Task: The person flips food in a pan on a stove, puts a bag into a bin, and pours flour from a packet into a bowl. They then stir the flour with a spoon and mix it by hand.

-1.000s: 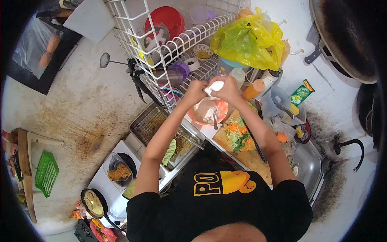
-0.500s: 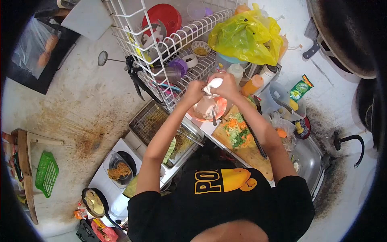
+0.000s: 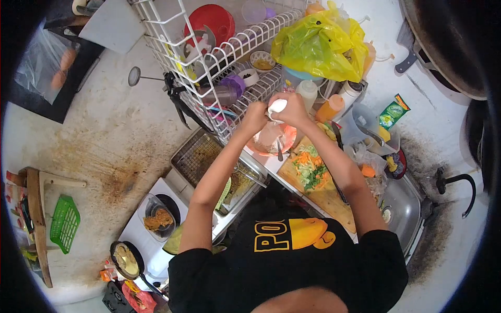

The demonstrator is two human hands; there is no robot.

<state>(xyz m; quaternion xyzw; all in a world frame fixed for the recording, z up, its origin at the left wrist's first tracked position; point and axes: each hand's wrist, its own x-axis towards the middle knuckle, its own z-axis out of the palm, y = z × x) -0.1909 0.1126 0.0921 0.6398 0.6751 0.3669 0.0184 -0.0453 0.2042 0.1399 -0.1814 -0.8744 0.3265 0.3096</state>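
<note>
Frying pan: black-rimmed pan (image 3: pixel 127 260) at far left; pale food inside.
Left grip: the left hand (image 3: pixel 254 116) is closed, pinching the left side of a white packet (image 3: pixel 278 106); fingertips are partly hidden.
Orange bowl: this bowl (image 3: pixel 290 136) stands on the white desk (image 3: pixel 271 164), holding white powder (image 3: pixel 268 134) and a spoon (image 3: pixel 280 152) whose handle leans over the near rim.
White packet position: between the two hands, above the far rim of the bowl; both hands touch it.
White packet axis: fingers cover part; the visible bulge slants from near left to far right, more of it beside the right hand.
Right grip: the right hand (image 3: pixel 295 110) is clenched around the packet's right side.
Shirt print: "PO" reads clearly on the black shirt (image 3: pixel 224 279); the next letter is uncertain.
Chopping board: wooden board (image 3: pixel 335 202) right of the bowl, bearing shredded vegetables (image 3: pixel 311 169).
Green sachet: upright at right (image 3: pixel 393 112); label too small to read reliably.
</note>
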